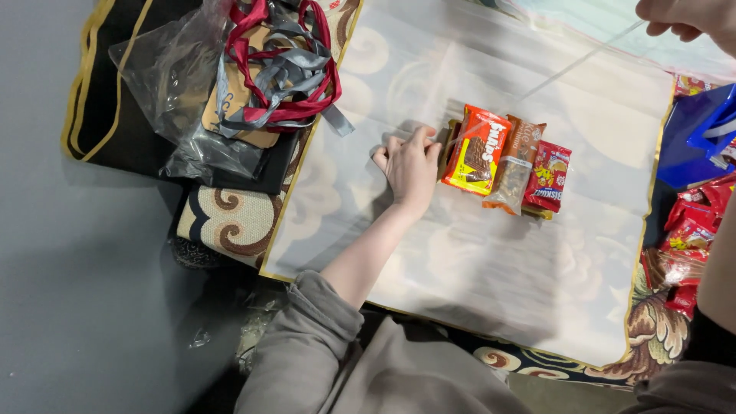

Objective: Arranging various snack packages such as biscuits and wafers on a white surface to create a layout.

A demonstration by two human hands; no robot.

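Note:
My left hand [410,165] rests on a large pale wrapping sheet [475,268], fingers curled, fingertips against the left side of a small row of snack packs. The row holds an orange packet [477,149], a brown packet [517,165] and a red packet [547,176], lying side by side on a flat brown base. My right hand [686,19] is at the top right corner, cut off by the frame edge, fingers bent; what it holds is hidden. My right forearm runs along the right edge.
A tangle of red and grey ribbons [284,77] and a crumpled clear plastic bag [176,69] lie at the top left on dark flat pieces. A blue bag [701,130] and several red snack packs [690,230] sit right of the sheet. Patterned carpet [230,222] lies beneath.

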